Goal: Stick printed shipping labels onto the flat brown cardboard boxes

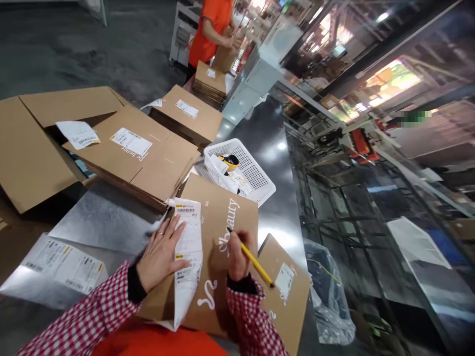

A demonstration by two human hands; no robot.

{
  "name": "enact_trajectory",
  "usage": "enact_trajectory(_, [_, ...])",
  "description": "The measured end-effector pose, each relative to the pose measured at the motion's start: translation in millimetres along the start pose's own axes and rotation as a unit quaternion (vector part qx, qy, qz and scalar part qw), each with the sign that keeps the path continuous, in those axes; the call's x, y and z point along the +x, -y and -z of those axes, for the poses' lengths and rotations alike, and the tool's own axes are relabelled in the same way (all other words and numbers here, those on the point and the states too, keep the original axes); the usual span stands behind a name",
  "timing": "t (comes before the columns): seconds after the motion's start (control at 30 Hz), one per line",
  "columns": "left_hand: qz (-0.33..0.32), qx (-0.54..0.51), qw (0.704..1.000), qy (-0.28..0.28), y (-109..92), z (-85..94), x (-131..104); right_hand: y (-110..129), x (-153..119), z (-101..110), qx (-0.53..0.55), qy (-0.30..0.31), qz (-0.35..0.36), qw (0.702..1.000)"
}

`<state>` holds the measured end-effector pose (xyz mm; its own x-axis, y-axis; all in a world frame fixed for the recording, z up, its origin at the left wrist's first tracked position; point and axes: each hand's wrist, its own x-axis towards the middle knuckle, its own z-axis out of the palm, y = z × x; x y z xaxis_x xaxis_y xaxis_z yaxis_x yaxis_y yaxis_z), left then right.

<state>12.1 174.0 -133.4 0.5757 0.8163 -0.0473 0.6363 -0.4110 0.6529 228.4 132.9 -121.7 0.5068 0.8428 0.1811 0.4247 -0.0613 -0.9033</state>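
Note:
My left hand [161, 252] lies flat with spread fingers on a strip of printed labels [190, 262]. The strip rests on a flattened cardboard box [218, 207] with white lettering that ends in "beauty". Over the right part of that box, my right hand [238, 252] is closed around a yellow pen [256, 263]. The pen's dark tip is close to the lettering; whether it touches the cardboard I cannot tell. Another flat box with a label [285, 282] lies beside my right forearm.
A white perforated basket [260, 173] holding a yellow-and-black object stands beyond the box. Stacks of labelled cardboard [159, 168] and an open carton [33, 148] are on the left. Plastic mailers [67, 262] lie front left. A co-worker in orange [211, 34] handles cardboard at the far end.

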Motion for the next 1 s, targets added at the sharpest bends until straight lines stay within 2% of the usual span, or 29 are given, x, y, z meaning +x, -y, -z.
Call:
enact_trajectory(0.1, [-0.023,-0.052,0.997,-0.058,9.2,-7.1,-8.8,-4.2,65.5,35.2,-0.089,-0.082,0.036,0.992])
enact_trajectory(0.2, [-0.03,-0.083,0.992,-0.085,26.0,-17.3,-16.9,-8.9,137.4,64.3,-0.279,-0.047,0.04,0.958])
enact_trajectory(0.27, [-0.022,-0.095,0.992,-0.082,36.2,-23.2,-20.8,-10.9,178.7,77.8,-0.342,-0.033,0.009,0.939])
enact_trajectory(0.37, [0.006,-0.104,0.991,-0.085,39.9,-25.5,-26.8,-8.2,220.0,85.1,-0.347,-0.022,-0.02,0.937])
enact_trajectory(0.43, [0.018,-0.099,0.99,-0.102,34.7,-22.1,-31.0,-1.4,229.4,77.9,-0.339,-0.008,-0.018,0.941])
enact_trajectory(0.53, [0.016,-0.086,0.988,-0.128,21.7,-11.6,-39.0,16.0,206.8,50.8,-0.301,0.03,0.032,0.953])
enact_trajectory(0.6, [0.001,-0.096,0.988,-0.119,10.8,-1.6,-46.9,32.8,169.1,30.0,-0.228,0.109,0.129,0.959])
enact_trajectory(0.63, [-0.01,-0.108,0.989,-0.105,4.6,4.2,-51.5,42.9,147.4,21.1,-0.177,0.165,0.192,0.951])
enact_trajectory(0.7, [-0.025,-0.143,0.987,-0.067,-9.2,17.7,-61.0,65.9,107.9,8.2,-0.081,0.295,0.306,0.902])
enact_trajectory(0.73, [-0.021,-0.164,0.985,-0.05,-16.5,24.8,-65.5,78.0,92.9,4.8,-0.046,0.355,0.339,0.87])
enact_trajectory(0.8, [0.004,-0.205,0.979,-0.018,-30.3,38.5,-73.4,100.0,74.4,4.2,0.004,0.469,0.355,0.809])
enact_trajectory(0.9, [0.042,-0.228,0.973,0.013,-42.9,53.9,-84.4,117.8,62.2,14.2,0.054,0.621,0.33,0.709])
enact_trajectory(0.93, [0.042,-0.225,0.973,0.018,-44.1,57.2,-88.2,118.5,58.0,18.2,0.053,0.65,0.314,0.69])
enact_trajectory(0.97, [0.039,-0.218,0.975,0.025,-44.0,59.5,-91.9,116.8,52.7,21.7,0.043,0.662,0.298,0.686])
enact_trajectory(1.0, [0.033,-0.208,0.977,0.037,-43.1,61.0,-95.4,113.3,46.1,24.3,0.026,0.657,0.286,0.697])
